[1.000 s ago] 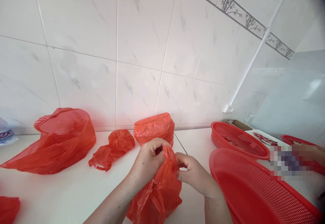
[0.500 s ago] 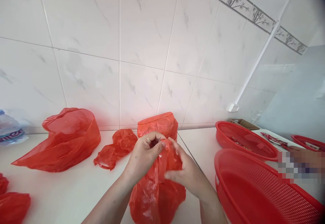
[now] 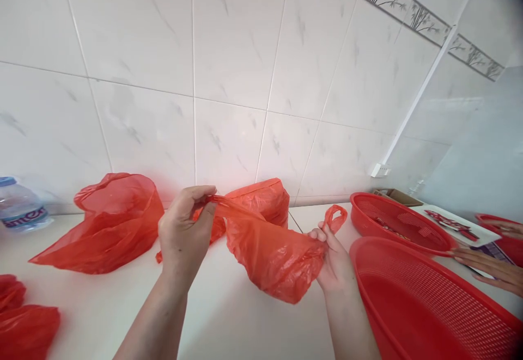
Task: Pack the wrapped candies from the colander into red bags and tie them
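Note:
A thin red plastic bag is stretched between my two hands above the white table. My left hand pinches one twisted handle of it between thumb and fingers. On the other side, my right hand is closed round the bag's right end, and a loop of handle sticks up above the fingers. What the bag contains, if anything, cannot be made out. Right behind it, against the wall, stands a folded stack of red bags. Another crumpled red bag lies partly hidden behind my left hand.
A puffed-out red bag and a water bottle stand at left, more red bags nearer me. At right are a large red basket, a second red basket and a white tray. Another person's hand reaches in there.
My hands have moved apart, left hand to the left and right hand to the right, lifting and stretching the bag sideways. The other person's hand now rests by the far basket's rim.

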Demonstrator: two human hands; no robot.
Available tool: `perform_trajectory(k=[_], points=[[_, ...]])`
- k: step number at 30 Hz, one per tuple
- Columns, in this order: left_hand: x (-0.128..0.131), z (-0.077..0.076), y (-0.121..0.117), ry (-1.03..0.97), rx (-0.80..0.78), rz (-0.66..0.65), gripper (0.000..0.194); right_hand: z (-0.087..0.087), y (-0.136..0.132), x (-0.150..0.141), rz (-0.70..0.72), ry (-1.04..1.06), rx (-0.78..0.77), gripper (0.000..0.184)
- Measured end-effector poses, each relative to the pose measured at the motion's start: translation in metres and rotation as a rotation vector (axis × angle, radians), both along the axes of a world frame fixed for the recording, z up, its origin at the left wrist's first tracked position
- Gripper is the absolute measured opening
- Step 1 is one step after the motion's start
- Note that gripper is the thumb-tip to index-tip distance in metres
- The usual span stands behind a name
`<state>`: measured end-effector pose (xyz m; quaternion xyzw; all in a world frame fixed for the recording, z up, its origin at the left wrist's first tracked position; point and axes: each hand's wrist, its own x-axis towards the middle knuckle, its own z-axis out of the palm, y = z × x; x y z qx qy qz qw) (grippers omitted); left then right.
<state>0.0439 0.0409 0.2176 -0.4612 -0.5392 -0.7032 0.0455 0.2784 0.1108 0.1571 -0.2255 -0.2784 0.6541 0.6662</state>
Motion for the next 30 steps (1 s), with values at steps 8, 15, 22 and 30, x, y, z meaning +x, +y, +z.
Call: perform_trajectory(k=[8,15,22,30], points=[[0.001,-0.008,0.008,0.075,-0.274,-0.219,0.007,0.010,-0.015,-0.008,-0.042,-0.170,0.172,0.048],[0.035,-0.007,-0.002,-0.170,-0.302,-0.861,0.008,0.018,-0.040,-0.015,0.350,-0.780,0.287,0.051],[0.049,-0.010,-0.007,-0.165,-0.289,-1.047,0.025,0.009,-0.038,-0.030,0.239,-0.945,0.218,0.042],[0.054,-0.023,0.001,-0.016,-0.617,-1.129,0.096,0.010,-0.036,-0.029,0.105,-0.560,0.042,0.039]])
